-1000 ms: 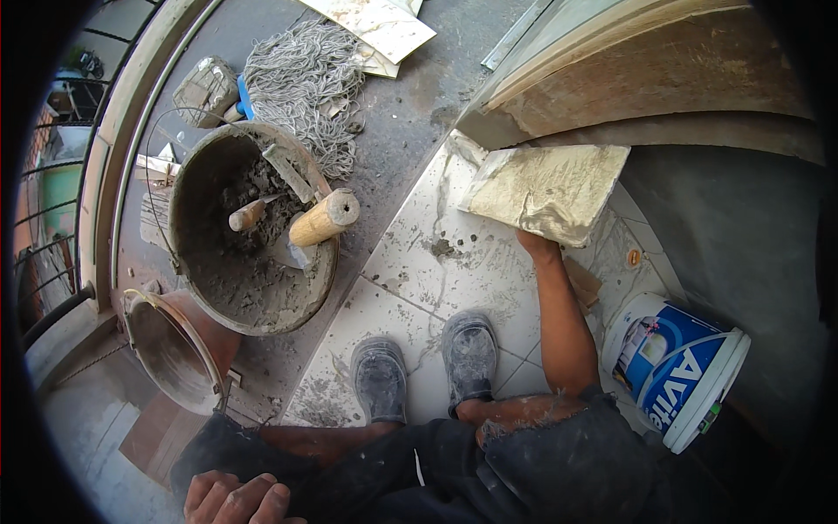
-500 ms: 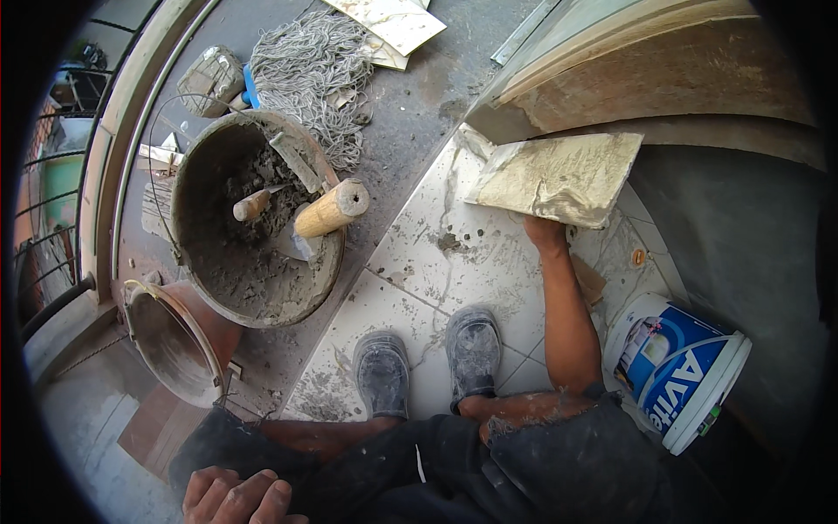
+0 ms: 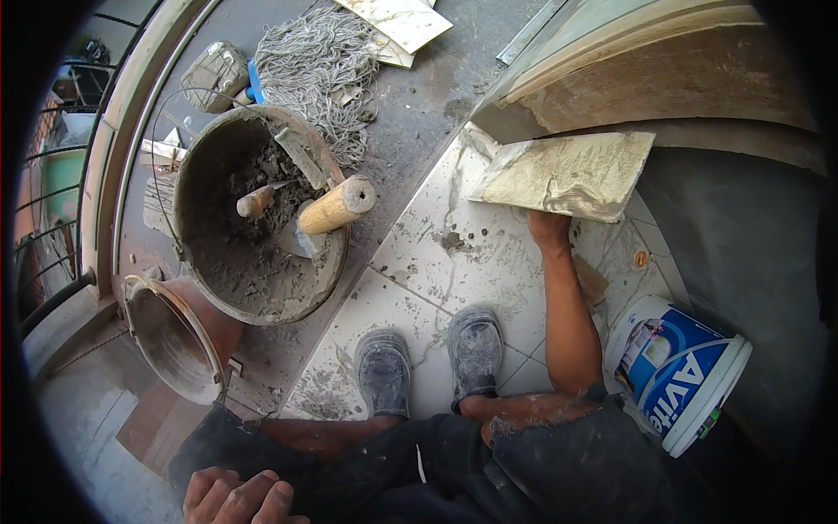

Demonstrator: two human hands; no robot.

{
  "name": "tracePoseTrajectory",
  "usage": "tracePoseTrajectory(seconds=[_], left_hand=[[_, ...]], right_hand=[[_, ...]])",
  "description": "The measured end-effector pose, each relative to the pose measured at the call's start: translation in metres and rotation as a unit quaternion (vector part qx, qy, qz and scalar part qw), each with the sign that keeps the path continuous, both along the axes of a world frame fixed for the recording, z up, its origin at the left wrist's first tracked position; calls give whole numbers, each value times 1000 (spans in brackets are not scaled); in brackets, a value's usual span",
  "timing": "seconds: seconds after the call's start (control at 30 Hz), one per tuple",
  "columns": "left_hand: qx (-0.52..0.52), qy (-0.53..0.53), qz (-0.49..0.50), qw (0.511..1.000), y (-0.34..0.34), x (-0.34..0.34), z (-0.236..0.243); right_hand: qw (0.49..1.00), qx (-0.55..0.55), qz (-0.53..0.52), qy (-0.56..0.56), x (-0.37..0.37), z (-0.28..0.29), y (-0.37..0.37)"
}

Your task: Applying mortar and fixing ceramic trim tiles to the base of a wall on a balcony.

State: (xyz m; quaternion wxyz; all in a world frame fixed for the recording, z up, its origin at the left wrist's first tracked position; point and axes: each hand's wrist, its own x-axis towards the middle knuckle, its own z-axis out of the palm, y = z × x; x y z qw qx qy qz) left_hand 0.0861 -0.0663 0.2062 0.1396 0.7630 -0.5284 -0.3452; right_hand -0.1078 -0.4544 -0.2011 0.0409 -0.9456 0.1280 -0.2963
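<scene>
My right hand [image 3: 548,229] holds a cream-coloured slab, probably a cut tile [image 3: 567,170], by its near edge; the fingers are mostly hidden beneath it. Grey smears and ridges mark the slab's upper face. It is above the white tiled floor [image 3: 419,319], close to the foot of a wooden frame [image 3: 672,79]. At the lower left edge, my left hand [image 3: 240,498] is closed with curled fingers by my dark trousers; its palm is hidden. A bucket [image 3: 205,288] of grey mortar [image 3: 257,179] stands to the left, with a wooden-handled trowel [image 3: 336,205] and another wooden-handled tool [image 3: 256,202] inside.
An empty bucket [image 3: 218,384] lies tilted at the left. Behind the mortar bucket are a string mop head [image 3: 310,74], a dusty jug [image 3: 216,77] and loose tile pieces [image 3: 406,22]. A blue-and-white paint pail [image 3: 676,371] leans at the right. My shoes [image 3: 384,371] are on the tiles.
The slab in my right hand has shifted very slightly right and up, its tilt a little changed. My left hand stays where it was.
</scene>
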Motion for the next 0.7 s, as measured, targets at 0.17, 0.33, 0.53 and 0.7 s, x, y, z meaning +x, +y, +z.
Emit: tracePoseTrajectory(seconds=[0.17,0.33,0.53,0.7], left_hand=[[1,3,0,1000,0,0,0],[9,-1,2,1000,2,-1,1],[6,-1,1,1000,2,-1,1],[7,0,0,1000,2,-1,2]], right_hand=[[982,177,-59,5,0,0,4],[961,267,-65,-14,9,17,3],[978,200,-61,-26,10,13,1],[996,79,-38,10,7,12,-7]])
